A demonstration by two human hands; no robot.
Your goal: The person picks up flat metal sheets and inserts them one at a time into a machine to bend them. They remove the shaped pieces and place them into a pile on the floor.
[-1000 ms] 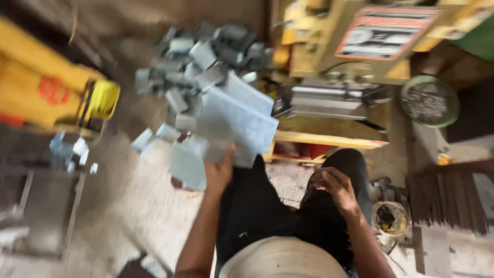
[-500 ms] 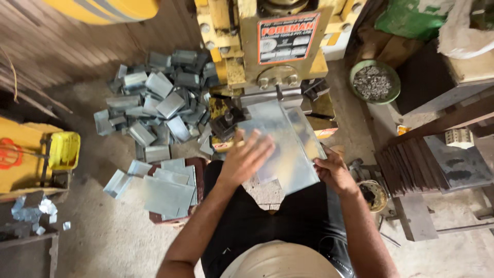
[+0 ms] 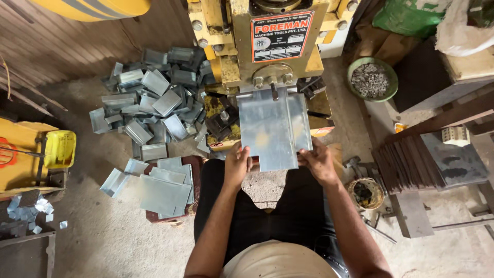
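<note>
left hand (image 3: pixel 236 166) — grips metal sheet (image 3: pixel 272 128) (near edge) | right hand (image 3: pixel 318 160) — same

A metal sheet (image 3: pixel 272 131) lies flat on the bed of the press machine (image 3: pixel 267 51), its far edge under the machine's head. The left hand (image 3: pixel 236 166) grips the sheet's near left corner, the right hand (image 3: pixel 318 162) its near right edge. On the floor to the left sits a heap of bent metal pieces (image 3: pixel 154 98), with a stack of flat sheets (image 3: pixel 162 188) nearer, beside the person's left knee. Right of the machine stands a bowl of small parts (image 3: pixel 371 79), and a small basket (image 3: pixel 365 193) rests by the right knee
</note>
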